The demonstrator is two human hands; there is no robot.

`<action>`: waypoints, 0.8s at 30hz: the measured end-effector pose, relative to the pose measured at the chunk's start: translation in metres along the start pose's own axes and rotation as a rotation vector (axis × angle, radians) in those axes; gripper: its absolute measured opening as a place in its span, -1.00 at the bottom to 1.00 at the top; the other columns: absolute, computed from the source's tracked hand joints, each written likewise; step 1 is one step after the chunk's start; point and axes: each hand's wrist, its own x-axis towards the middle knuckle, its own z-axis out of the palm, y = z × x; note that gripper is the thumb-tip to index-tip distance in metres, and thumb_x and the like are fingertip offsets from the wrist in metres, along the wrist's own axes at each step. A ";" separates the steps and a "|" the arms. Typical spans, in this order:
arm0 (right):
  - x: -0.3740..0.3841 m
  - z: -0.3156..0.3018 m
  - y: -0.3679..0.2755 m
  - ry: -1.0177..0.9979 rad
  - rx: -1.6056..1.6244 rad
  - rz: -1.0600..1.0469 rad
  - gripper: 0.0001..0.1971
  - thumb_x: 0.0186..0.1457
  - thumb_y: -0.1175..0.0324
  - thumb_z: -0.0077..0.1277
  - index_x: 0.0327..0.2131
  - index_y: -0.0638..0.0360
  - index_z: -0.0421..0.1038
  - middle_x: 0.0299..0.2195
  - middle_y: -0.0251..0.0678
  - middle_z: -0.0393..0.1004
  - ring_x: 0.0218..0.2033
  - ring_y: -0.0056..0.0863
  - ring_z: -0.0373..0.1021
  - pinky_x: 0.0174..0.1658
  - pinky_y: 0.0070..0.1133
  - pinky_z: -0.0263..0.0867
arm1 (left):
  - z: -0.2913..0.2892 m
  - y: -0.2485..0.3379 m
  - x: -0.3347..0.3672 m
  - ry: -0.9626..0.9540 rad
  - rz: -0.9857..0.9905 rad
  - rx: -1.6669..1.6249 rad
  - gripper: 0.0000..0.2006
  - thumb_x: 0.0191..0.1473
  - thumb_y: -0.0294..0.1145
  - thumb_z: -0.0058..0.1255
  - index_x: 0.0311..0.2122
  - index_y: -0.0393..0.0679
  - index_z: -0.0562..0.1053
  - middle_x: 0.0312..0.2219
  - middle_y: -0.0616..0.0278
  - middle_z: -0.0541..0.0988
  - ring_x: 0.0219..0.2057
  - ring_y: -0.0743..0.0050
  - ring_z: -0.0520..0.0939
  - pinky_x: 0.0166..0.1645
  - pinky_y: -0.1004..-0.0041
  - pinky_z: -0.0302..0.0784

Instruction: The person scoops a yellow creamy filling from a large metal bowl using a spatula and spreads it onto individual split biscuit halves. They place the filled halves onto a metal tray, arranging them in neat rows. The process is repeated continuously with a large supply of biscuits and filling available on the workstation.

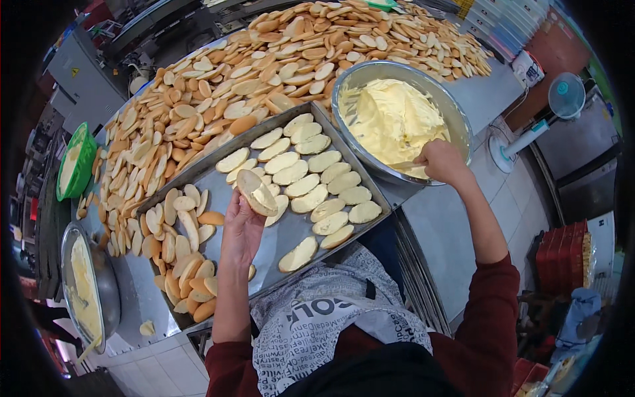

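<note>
My left hand (241, 221) grips an oval slice of bread (256, 192) above the metal tray, its cut face up with a dab of pale yellow cream on it. My right hand (442, 161) is closed at the near rim of a big steel bowl (468, 132) on the right. It holds a flat spreader (411, 164), mostly hidden by cream and fingers, dipped into the yellow cream (397, 116). Rows of cream-coated bread slices (307, 185) lie on the right part of the tray (362, 155). Uncoated slices (182, 248) are heaped on its left part.
A huge pile of bread slices (264, 59) covers the table behind the tray. At the left stand a green basin (81, 162) and another steel bowl (109, 291) with cream residue. A white fan (519, 142) and red crates (562, 258) are to the right.
</note>
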 end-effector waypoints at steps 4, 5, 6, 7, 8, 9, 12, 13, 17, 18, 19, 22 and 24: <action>0.002 -0.012 0.008 -0.103 0.208 -0.082 -0.74 -0.20 0.53 0.04 -0.36 0.07 0.61 -0.44 -0.13 0.56 -0.42 -0.22 0.49 -0.29 -0.41 0.38 | 0.000 0.000 0.000 0.012 -0.005 0.015 -0.46 0.18 -0.32 -0.05 0.22 -0.16 0.09 0.08 0.25 0.34 0.07 0.43 0.40 0.18 0.41 0.29; 0.004 -0.015 0.013 -0.121 0.252 -0.112 -0.73 -0.19 0.53 0.04 -0.34 0.07 0.61 -0.44 -0.13 0.56 -0.43 -0.25 0.49 -0.29 -0.42 0.38 | -0.002 0.000 0.000 0.007 -0.008 0.020 -0.46 0.18 -0.31 -0.05 0.22 -0.16 0.09 0.08 0.25 0.34 0.07 0.43 0.40 0.18 0.41 0.29; 0.003 -0.020 0.016 -0.149 0.327 -0.095 -0.73 -0.17 0.54 0.04 -0.32 0.10 0.61 -0.46 -0.14 0.56 -0.46 -0.31 0.48 -0.34 -0.45 0.36 | -0.002 -0.001 0.000 0.002 -0.010 0.026 -0.45 0.18 -0.31 -0.04 0.21 -0.16 0.09 0.07 0.25 0.34 0.07 0.43 0.40 0.18 0.41 0.29; 0.002 -0.026 0.018 -0.179 0.400 -0.080 -0.72 -0.15 0.55 0.03 -0.30 0.13 0.60 -0.49 -0.16 0.57 -0.50 -0.38 0.47 -0.38 -0.48 0.35 | -0.002 -0.001 0.000 0.000 -0.009 0.027 -0.46 0.18 -0.31 -0.04 0.21 -0.16 0.10 0.07 0.25 0.34 0.07 0.43 0.40 0.18 0.41 0.29; 0.001 -0.030 0.021 -0.208 0.473 -0.065 -0.72 -0.13 0.55 0.03 -0.27 0.15 0.59 -0.51 -0.17 0.57 -0.54 -0.45 0.46 -0.43 -0.51 0.34 | -0.002 -0.001 0.000 -0.001 -0.008 0.029 -0.46 0.18 -0.31 -0.04 0.21 -0.16 0.10 0.07 0.25 0.35 0.07 0.43 0.40 0.19 0.41 0.28; 0.002 -0.030 0.025 -0.228 0.551 -0.022 -0.73 -0.11 0.57 0.02 -0.26 0.19 0.58 -0.54 -0.21 0.56 -0.57 -0.51 0.43 -0.47 -0.54 0.30 | -0.001 -0.002 0.000 -0.003 -0.007 0.031 -0.46 0.18 -0.31 -0.04 0.21 -0.16 0.10 0.07 0.25 0.35 0.07 0.42 0.40 0.19 0.41 0.28; -0.001 -0.028 0.044 -0.250 0.730 0.085 -0.74 -0.04 0.59 -0.01 -0.23 0.28 0.56 -0.59 -0.29 0.52 -0.66 -0.66 0.34 -0.58 -0.62 0.20 | 0.000 -0.003 0.001 0.014 -0.017 0.038 -0.46 0.18 -0.31 -0.04 0.21 -0.16 0.11 0.06 0.25 0.35 0.06 0.43 0.40 0.19 0.41 0.27; -0.001 -0.022 0.048 -0.236 0.758 0.100 -0.74 -0.03 0.59 -0.02 -0.23 0.29 0.56 -0.60 -0.32 0.51 -0.68 -0.69 0.32 -0.61 -0.64 0.17 | 0.001 -0.003 0.001 0.014 -0.017 0.040 -0.46 0.18 -0.31 -0.03 0.21 -0.16 0.11 0.06 0.24 0.36 0.06 0.43 0.40 0.19 0.40 0.28; -0.007 -0.025 0.047 -0.320 0.873 0.193 -0.74 0.03 0.57 -0.02 -0.18 0.26 0.54 -0.59 -0.38 0.49 -0.68 -0.74 0.28 -0.64 -0.69 0.11 | 0.002 -0.005 0.003 0.020 -0.015 0.059 -0.47 0.18 -0.30 -0.03 0.20 -0.17 0.12 0.06 0.24 0.36 0.06 0.43 0.40 0.18 0.40 0.28; -0.010 -0.029 0.045 -0.284 0.916 0.203 -0.74 0.04 0.54 -0.01 -0.17 0.25 0.53 -0.61 -0.41 0.47 -0.68 -0.76 0.26 -0.65 -0.71 0.08 | 0.002 -0.006 0.004 0.024 -0.014 0.067 -0.47 0.18 -0.30 -0.03 0.20 -0.17 0.12 0.06 0.24 0.36 0.06 0.44 0.40 0.18 0.40 0.28; -0.013 -0.034 0.042 -0.251 0.956 0.211 -0.75 0.05 0.51 0.00 -0.16 0.25 0.53 -0.63 -0.45 0.44 -0.68 -0.77 0.25 -0.65 -0.73 0.05 | 0.003 -0.006 0.003 0.020 -0.023 0.065 -0.47 0.18 -0.31 -0.03 0.20 -0.18 0.12 0.06 0.24 0.36 0.06 0.43 0.40 0.18 0.39 0.28; -0.026 -0.034 0.029 -0.151 1.069 0.195 -0.74 0.08 0.44 0.03 -0.14 0.23 0.52 -0.62 -0.46 0.43 -0.65 -0.78 0.24 -0.63 -0.75 0.06 | 0.013 -0.011 0.003 -0.010 -0.049 0.056 -0.48 0.17 -0.31 -0.03 0.19 -0.18 0.13 0.05 0.23 0.36 0.05 0.43 0.41 0.18 0.39 0.27; -0.036 -0.025 0.011 -0.072 1.159 0.129 -0.74 0.09 0.44 0.02 -0.12 0.23 0.51 -0.54 -0.43 0.46 -0.60 -0.75 0.29 -0.59 -0.75 0.10 | 0.020 -0.017 0.006 -0.045 -0.062 0.043 -0.48 0.17 -0.32 -0.03 0.19 -0.18 0.13 0.04 0.23 0.37 0.04 0.42 0.42 0.18 0.39 0.27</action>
